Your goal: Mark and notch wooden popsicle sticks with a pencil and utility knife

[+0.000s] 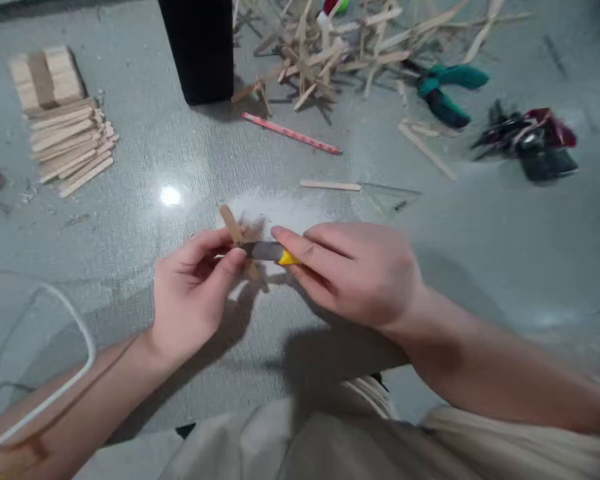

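Note:
My left hand (193,287) pinches a short wooden craft stick (231,223) between thumb and fingers, its rounded end pointing up and away. My right hand (353,270) is closed round a yellow-handled utility knife (275,253), forefinger stretched along its back. The grey blade lies across the stick just above my left thumb. Both hands hover low over the grey table (180,167), over a patch of pale dust.
A stack and fan of wooden sticks (63,127) lies at far left. A black box (200,50) stands at the back, beside a heap of stick offcuts (340,47). Also there: a pink pencil (291,133), teal pliers (443,90), a dark red-black tool (535,140), a loose stick (330,185), a white cable (75,333).

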The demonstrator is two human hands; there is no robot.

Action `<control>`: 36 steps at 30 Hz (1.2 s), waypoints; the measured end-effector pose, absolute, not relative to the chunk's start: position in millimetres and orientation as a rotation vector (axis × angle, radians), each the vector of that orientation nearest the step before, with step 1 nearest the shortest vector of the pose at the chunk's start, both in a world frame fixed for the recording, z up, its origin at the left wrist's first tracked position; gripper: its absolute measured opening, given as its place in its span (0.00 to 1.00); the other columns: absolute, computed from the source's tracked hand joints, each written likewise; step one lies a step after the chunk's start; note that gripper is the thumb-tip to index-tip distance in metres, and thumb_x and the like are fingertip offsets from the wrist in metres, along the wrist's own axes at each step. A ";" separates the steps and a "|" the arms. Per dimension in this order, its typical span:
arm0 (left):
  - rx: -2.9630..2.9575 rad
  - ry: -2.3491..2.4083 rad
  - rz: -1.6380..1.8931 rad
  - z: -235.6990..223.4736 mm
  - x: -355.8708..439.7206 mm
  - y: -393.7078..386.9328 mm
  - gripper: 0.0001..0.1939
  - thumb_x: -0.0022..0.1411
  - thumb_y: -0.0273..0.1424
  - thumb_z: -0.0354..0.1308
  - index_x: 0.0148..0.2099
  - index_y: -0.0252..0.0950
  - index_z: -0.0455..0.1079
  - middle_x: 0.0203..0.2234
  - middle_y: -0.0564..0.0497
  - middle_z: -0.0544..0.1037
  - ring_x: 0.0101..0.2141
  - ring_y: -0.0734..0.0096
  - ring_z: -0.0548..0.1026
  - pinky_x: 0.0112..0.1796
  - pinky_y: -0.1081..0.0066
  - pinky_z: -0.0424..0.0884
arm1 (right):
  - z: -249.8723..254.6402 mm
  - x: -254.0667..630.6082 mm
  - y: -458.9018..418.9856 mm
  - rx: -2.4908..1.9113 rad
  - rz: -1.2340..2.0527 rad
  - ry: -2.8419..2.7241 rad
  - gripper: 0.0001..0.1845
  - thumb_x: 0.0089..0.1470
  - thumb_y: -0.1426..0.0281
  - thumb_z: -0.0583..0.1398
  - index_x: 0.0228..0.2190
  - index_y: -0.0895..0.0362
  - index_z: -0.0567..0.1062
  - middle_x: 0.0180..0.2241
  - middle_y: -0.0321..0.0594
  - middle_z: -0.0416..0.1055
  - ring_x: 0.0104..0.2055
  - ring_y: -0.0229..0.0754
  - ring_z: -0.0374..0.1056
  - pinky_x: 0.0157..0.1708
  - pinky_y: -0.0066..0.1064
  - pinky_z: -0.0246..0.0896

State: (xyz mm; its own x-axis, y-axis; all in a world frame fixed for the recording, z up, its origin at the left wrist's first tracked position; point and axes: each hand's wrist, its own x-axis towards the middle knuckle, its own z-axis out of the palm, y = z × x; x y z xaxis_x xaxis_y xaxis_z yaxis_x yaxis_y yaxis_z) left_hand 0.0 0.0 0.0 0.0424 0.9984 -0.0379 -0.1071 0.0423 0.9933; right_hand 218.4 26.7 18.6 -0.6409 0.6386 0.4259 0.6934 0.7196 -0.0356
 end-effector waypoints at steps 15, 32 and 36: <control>1.100 1.115 1.237 -4.5 -0.9 4.1 0.12 0.66 0.28 0.69 0.49 0.51 0.82 0.39 0.58 0.85 0.38 0.81 0.81 0.41 0.80 0.81 | 18.9 223.6 27.9 -1.008 -0.136 -2.518 0.15 0.69 0.69 0.59 0.50 0.59 0.82 0.28 0.38 0.79 0.24 0.40 0.70 0.23 0.37 0.54; 1.046 1.113 1.222 -7.4 -1.2 5.6 0.09 0.66 0.30 0.69 0.47 0.49 0.82 0.39 0.57 0.84 0.37 0.78 0.81 0.40 0.77 0.80 | 20.1 225.7 28.0 -1.167 -0.204 -2.397 0.17 0.69 0.67 0.58 0.53 0.58 0.80 0.29 0.39 0.79 0.26 0.41 0.71 0.24 0.35 0.56; 1.009 1.109 1.220 -9.6 -2.7 8.7 0.05 0.68 0.34 0.68 0.46 0.46 0.81 0.35 0.55 0.82 0.33 0.77 0.79 0.34 0.75 0.78 | 20.8 232.0 32.0 -1.369 -0.164 -2.331 0.17 0.68 0.64 0.57 0.52 0.55 0.80 0.32 0.42 0.80 0.32 0.46 0.75 0.27 0.36 0.59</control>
State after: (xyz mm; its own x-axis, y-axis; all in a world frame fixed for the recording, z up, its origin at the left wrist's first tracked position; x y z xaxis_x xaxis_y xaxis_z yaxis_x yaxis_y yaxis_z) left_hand -2.7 8.7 -9.6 0.0147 0.9958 -0.0909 -0.1845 0.0920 0.9785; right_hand 232.0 32.0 20.8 -0.4199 0.8045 0.4201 0.8555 0.5054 -0.1128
